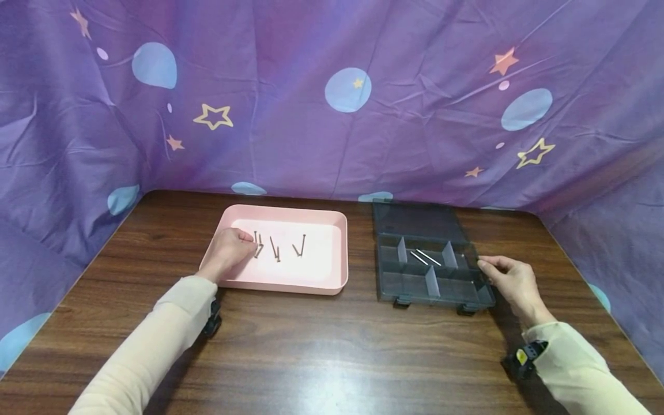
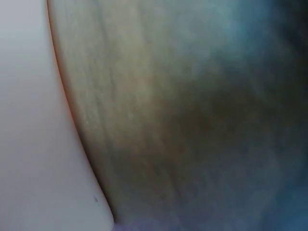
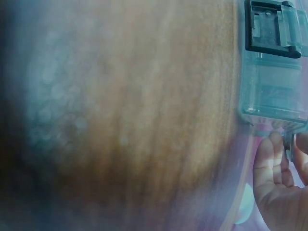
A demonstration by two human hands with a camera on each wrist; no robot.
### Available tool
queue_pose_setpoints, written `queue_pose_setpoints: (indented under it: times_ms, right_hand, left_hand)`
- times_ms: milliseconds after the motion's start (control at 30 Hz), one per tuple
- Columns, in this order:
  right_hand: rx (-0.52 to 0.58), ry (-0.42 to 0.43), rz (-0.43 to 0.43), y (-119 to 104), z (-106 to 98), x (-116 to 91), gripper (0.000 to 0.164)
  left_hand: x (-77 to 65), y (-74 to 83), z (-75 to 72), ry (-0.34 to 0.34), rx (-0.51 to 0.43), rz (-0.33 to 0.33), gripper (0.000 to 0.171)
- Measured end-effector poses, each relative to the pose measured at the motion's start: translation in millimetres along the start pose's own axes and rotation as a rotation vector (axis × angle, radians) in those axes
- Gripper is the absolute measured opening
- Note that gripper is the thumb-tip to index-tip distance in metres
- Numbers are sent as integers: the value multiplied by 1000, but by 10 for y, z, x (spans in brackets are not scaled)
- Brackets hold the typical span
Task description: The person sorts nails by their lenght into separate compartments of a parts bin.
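The left hand (image 1: 230, 249) reaches over the left side of a shallow, pink, rectangular tray (image 1: 290, 286), its fingers bunched narrowly beside a loose cluster of slim brown metal screws (image 1: 259, 251). Whether a screw sits between the fingertips I cannot tell. More screws of the same kind lie on the tray's floor: a pair around the middle (image 1: 274, 248) and another pair, set in a V, farther right (image 1: 302, 244).

The right hand (image 1: 513, 282) pinches the right edge of a translucent dark grey plastic compartment box (image 1: 415, 296), thumb and curled fingers close together. The box stands to the right of the tray, apart from it, its translucent lid (image 1: 420, 222) folded back toward the curtain and two black latches (image 1: 402, 302) along its front. Two slender silver metal rods (image 1: 428, 257) lie slanted, side by side, in the back row's middle compartment, between two pale upright dividers (image 1: 402, 251).

Tray and box rest on a dark brown wood-grain counter (image 1: 301, 346). Behind hangs a purple fabric curtain (image 1: 290, 115) printed with blue discs and stars. Both arms wear cream sleeves (image 1: 150, 340).
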State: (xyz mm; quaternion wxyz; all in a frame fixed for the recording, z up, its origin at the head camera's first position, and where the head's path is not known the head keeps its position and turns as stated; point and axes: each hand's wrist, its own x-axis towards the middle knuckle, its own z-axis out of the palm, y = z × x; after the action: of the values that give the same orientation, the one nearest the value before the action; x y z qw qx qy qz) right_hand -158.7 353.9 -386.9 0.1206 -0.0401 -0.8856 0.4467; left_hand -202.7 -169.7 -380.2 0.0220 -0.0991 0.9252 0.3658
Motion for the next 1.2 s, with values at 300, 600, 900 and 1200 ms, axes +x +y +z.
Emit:
queue_pose_setpoints:
  times_ms: [300, 600, 900, 1200]
  right_hand:
    - [-4, -2, 0, 9, -3, 12, 19]
    - [1, -8, 20, 10, -6, 1, 17]
    - [-4, -11, 15, 11, -2, 3, 28]
    - [-20, -2, 2, 18, -3, 0, 35]
  left_hand:
    - [14, -17, -11, 12, 55, 43, 16]
    - [0, 2, -27, 33, 127, 75, 15]
    - [5, 13, -36, 32, 157, 72, 14]
    - [0, 15, -37, 47, 168, 77, 10]
